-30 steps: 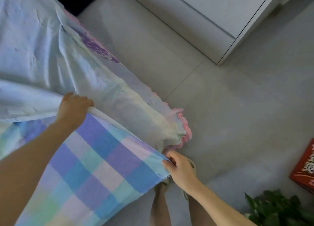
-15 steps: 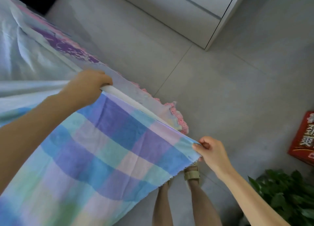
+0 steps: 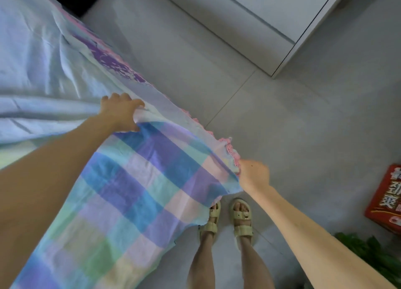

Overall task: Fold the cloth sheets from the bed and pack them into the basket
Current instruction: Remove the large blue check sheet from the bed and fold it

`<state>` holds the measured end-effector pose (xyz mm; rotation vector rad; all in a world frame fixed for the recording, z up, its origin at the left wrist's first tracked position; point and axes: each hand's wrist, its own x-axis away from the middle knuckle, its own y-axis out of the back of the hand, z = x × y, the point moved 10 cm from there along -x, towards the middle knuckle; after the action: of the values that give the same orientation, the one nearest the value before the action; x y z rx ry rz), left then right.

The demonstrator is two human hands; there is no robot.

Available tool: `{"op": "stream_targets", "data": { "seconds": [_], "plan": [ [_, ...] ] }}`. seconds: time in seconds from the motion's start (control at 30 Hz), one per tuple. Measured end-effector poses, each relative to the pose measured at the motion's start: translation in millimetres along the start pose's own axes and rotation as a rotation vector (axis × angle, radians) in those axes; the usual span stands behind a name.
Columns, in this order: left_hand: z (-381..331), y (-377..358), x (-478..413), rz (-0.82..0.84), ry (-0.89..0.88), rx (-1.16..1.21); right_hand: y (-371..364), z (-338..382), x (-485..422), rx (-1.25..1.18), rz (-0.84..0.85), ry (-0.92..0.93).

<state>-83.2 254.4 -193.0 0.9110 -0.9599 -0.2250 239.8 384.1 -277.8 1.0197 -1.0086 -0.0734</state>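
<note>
At far left the pale blue sheet [image 3: 39, 56] lies rumpled across the bed, with a purple print and a pink trim along its floor-side edge. Your left arm reaches in from the lower left, and your left hand [image 3: 120, 113] grips a bunched fold of the plaid sheet [image 3: 134, 191] at its upper edge, fingers curled over the cloth and thumb under it, right where the plaid meets the blue sheet. The plaid sheet spreads from that grip down toward you and to the right, its blue, violet, green and cream checks hanging off the bed edge over the floor [image 3: 293, 126].

Further right, a pink lace frill [image 3: 233, 152] runs along the corner of the cloth. Your right hand [image 3: 253, 176] sits just beside that frill at the plaid sheet's right corner; only the back of the hand shows, fingers turned under, so you cannot tell for sure how it holds the corner, though it touches the cloth there. Below it your feet in pale sandals [image 3: 240, 217] stand on the grey tiles.

Up top right stands a white cabinet [image 3: 271, 17]. At the right edge a red box [image 3: 388, 197] lies on the floor, with green leaves [image 3: 368, 254] just below it. No basket is in view.
</note>
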Motion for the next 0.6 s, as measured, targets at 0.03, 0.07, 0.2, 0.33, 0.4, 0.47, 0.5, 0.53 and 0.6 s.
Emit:
{"op": "stream_targets", "data": {
  "seconds": [0.03, 0.07, 0.2, 0.33, 0.4, 0.47, 0.5, 0.53, 0.6],
  "plan": [
    [13, 7, 15, -0.012, 0.026, 0.041, 25, 15, 6, 0.022, -0.035, 0.043],
    [20, 11, 26, -0.032, 0.049, 0.114, 42, 26, 12, 0.021, -0.048, 0.076],
    [67, 35, 78, -0.18, 0.248, 0.514, 109, 67, 37, -0.107, -0.039, 0.175],
    [109, 39, 120, -0.252, 0.564, 0.949, 181, 109, 49, -0.204, -0.051, 0.322],
    [119, 36, 133, -0.233, 0.69, 1.074, 219, 127, 49, -0.229, -0.058, 0.384],
    [121, 30, 144, -0.221, 0.831, 1.214, 255, 139, 47, -0.265, -0.044, 0.457],
    [121, 21, 145, -0.214, 0.886, 1.298, 265, 144, 47, -0.281, -0.043, 0.489],
    [118, 17, 150, -0.212, 0.953, 1.385, 283, 147, 47, -0.294, -0.034, 0.523],
    [104, 18, 158, -0.222, 1.08, 1.58, 316, 150, 44, -0.298, 0.004, 0.587]
  ]
}}
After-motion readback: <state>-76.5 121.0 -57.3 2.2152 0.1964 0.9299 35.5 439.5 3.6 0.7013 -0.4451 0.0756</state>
